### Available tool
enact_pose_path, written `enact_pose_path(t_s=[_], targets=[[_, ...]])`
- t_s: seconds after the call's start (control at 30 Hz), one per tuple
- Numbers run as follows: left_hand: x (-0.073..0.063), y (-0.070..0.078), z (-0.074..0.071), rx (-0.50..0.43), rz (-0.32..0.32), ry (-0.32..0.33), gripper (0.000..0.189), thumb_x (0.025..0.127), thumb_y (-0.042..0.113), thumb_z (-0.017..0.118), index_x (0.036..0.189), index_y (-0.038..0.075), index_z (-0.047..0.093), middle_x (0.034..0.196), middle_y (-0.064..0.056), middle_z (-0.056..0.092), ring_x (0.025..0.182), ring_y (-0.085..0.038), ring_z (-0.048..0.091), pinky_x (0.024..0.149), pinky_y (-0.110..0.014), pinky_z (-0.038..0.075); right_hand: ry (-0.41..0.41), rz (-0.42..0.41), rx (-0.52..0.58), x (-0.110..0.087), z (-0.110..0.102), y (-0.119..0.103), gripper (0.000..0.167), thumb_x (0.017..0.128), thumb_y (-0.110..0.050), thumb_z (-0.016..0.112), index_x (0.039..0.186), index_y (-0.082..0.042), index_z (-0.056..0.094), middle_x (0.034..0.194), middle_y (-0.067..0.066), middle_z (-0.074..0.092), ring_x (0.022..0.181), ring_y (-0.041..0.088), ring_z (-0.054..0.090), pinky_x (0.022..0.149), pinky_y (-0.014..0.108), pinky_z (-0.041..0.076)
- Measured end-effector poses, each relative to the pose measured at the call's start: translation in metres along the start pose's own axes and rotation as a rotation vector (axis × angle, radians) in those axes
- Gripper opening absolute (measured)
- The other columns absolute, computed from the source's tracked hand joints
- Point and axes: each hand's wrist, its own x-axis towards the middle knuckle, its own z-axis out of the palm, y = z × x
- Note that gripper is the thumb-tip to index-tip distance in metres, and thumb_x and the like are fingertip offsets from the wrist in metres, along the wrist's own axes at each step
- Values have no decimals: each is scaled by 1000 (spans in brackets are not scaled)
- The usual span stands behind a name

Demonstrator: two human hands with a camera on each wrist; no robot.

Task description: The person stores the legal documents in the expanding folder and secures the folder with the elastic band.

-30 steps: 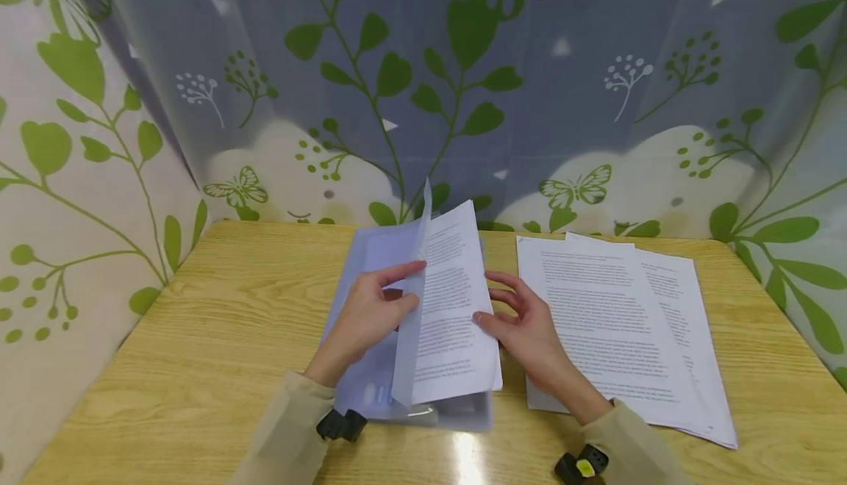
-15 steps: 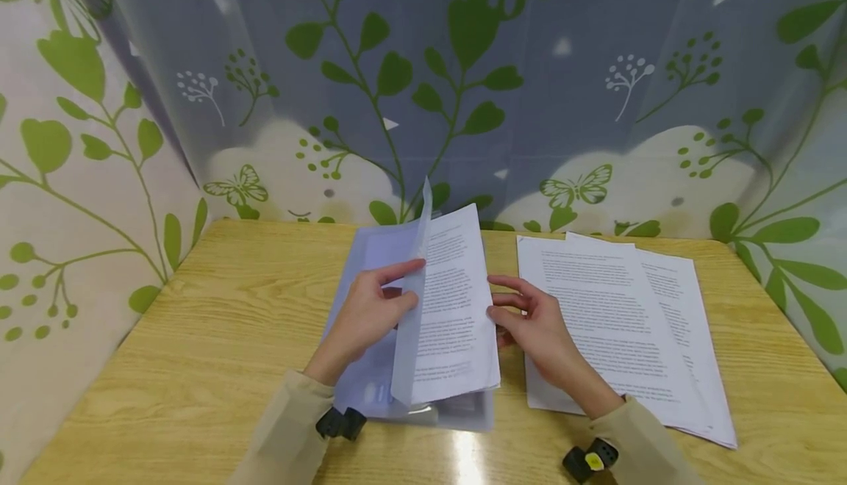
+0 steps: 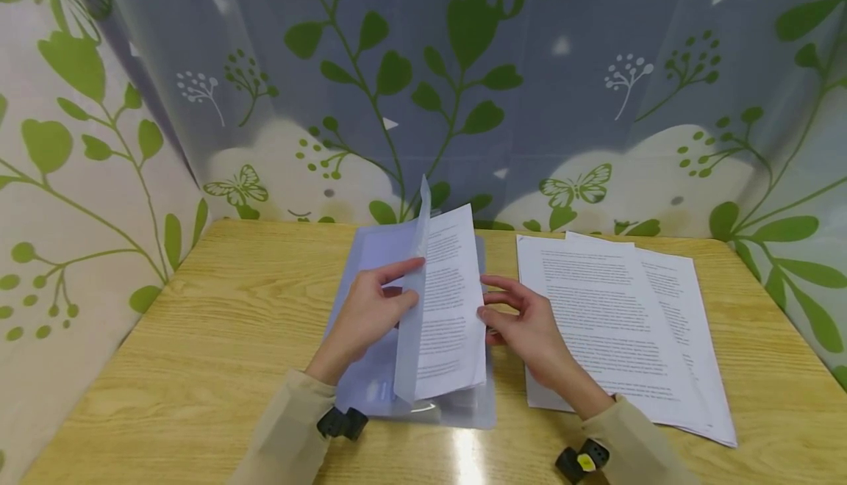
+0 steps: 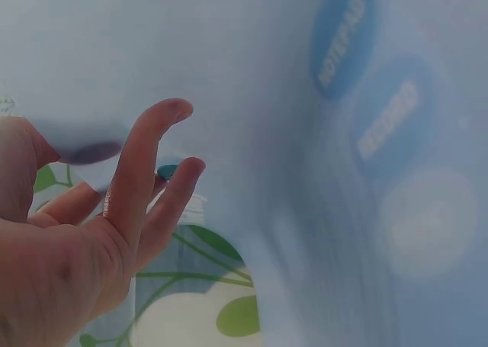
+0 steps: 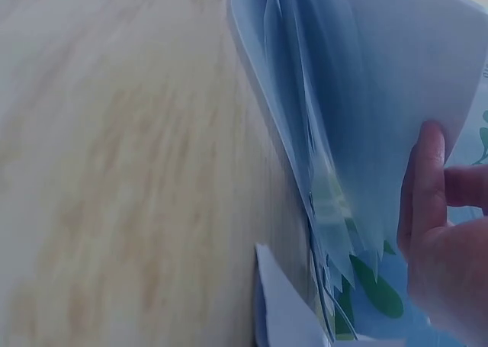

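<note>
A translucent bluish plastic folder [image 3: 360, 389] lies opened on the table in the head view. My left hand [image 3: 367, 316] pinches a raised translucent leaf [image 3: 408, 353] of it between thumb and fingers. Printed paper sheets [image 3: 453, 301] stand tilted, their left edge tucked behind that leaf. At their right edge my right hand [image 3: 529, 327] holds them, thumb in front and fingers behind. In the right wrist view the fingers [image 5: 429, 179] press against the back of the sheets [image 5: 381, 80]. Round printed labels [image 4: 387, 118] on the folder show in the left wrist view.
To the right lie two overlapping stacks of printed paper, a nearer stack [image 3: 589, 316] on top of another stack [image 3: 684, 301]. The wooden table [image 3: 218, 338] ends at a leaf-patterned curtain [image 3: 562, 103] behind and at the sides.
The sheets shift slightly right, then back left, further behind the raised leaf. My right hand moves with their edge. My left hand barely moves.
</note>
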Motion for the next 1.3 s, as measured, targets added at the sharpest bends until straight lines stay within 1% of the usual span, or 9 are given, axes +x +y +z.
enact_pose_path(t_s=[0.13,0.3,0.5,0.63,0.7,0.87,1.03,1.13,1.3], targets=[[0,0,0,4,-7,9,55,85,1,59,136,20,68,124,-11,70,79,-14,66,54,-24,47,-5,-11,-5,0,1,0,51,93,-5,70,142,-12,58,117,14,63,75,13,72,66,28,61],[-1,1,0,-14,-10,9,55,86,1,59,137,18,68,124,-12,69,80,-15,67,53,-24,46,-9,-8,-1,1,2,-2,50,93,-5,70,141,-9,60,103,6,62,73,11,71,64,27,60],[0,2,0,-25,-23,10,53,87,1,58,137,18,67,127,-13,68,82,-17,67,54,-25,47,-37,-13,-35,2,1,-1,50,92,-7,71,141,-8,60,99,6,64,71,11,69,57,27,58],[0,2,1,-33,-31,14,53,87,2,58,137,18,67,127,-12,69,82,-17,67,56,-26,49,-59,-20,-64,2,0,-1,49,93,-8,70,142,-9,60,99,7,63,68,12,66,55,28,56],[1,1,1,-40,-33,15,53,87,2,58,137,18,67,126,-12,69,80,-17,67,56,-26,49,-82,-29,-79,1,-2,-2,49,94,-7,68,143,-10,60,99,8,62,68,13,65,54,29,56],[0,0,1,-49,-37,22,53,87,2,58,137,18,67,127,-11,69,80,-17,67,57,-27,51,-172,-58,-106,1,-7,-1,53,94,-4,64,146,-10,57,101,11,59,74,16,62,54,34,56],[0,0,1,-54,-36,23,53,88,2,58,138,17,67,131,-11,67,83,-17,68,57,-26,50,-264,-77,-128,2,-10,0,59,94,-3,65,150,-9,51,100,11,58,75,15,61,56,35,57],[-1,0,1,-60,-36,22,53,88,2,58,138,17,66,132,-11,67,85,-18,69,59,-27,52,-294,-70,-126,3,-11,2,61,94,-3,65,152,-10,49,101,10,56,74,14,60,56,34,57],[-1,1,1,-60,-32,17,52,89,2,58,138,17,66,134,-11,66,87,-20,69,60,-28,54,-314,-66,-122,4,-12,4,62,93,-1,64,153,-9,48,103,10,53,74,14,59,57,33,57]])
